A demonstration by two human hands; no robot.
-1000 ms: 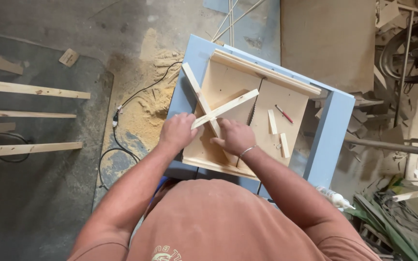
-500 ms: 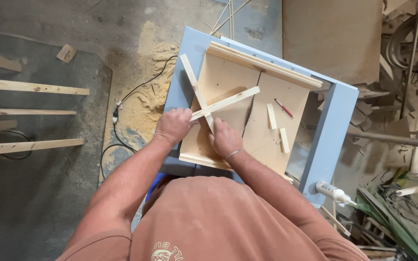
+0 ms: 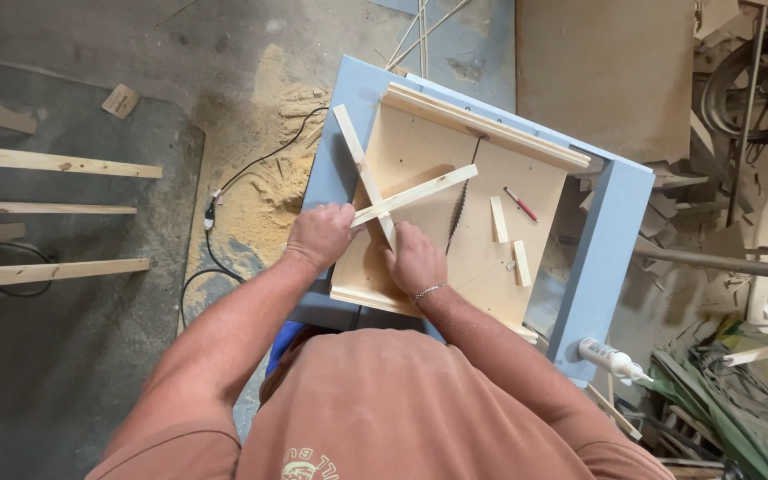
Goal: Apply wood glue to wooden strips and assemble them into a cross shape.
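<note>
Two thin wooden strips lie crossed in an X on a plywood sled [image 3: 420, 151] atop a blue table saw [image 3: 615, 222]. My left hand [image 3: 320, 236] pinches the near end of the flatter strip [image 3: 420, 193]. My right hand [image 3: 416, 260] presses down on the near end of the steeper strip [image 3: 357, 164], just below the crossing. The saw blade [image 3: 457, 209] stands in its slot right of my right hand, close to the far end of the flatter strip.
Two short wood offcuts [image 3: 499, 219] and a red pencil [image 3: 521, 204] lie on the sled's right half. A glue bottle [image 3: 611, 359] sits at the table's near right corner. Sawdust and a black cable [image 3: 251, 169] lie on the floor left, with long boards [image 3: 55, 162] beyond.
The view has shifted slightly. Both hands stay on the crossed strips, which have kept their place on the sled.
</note>
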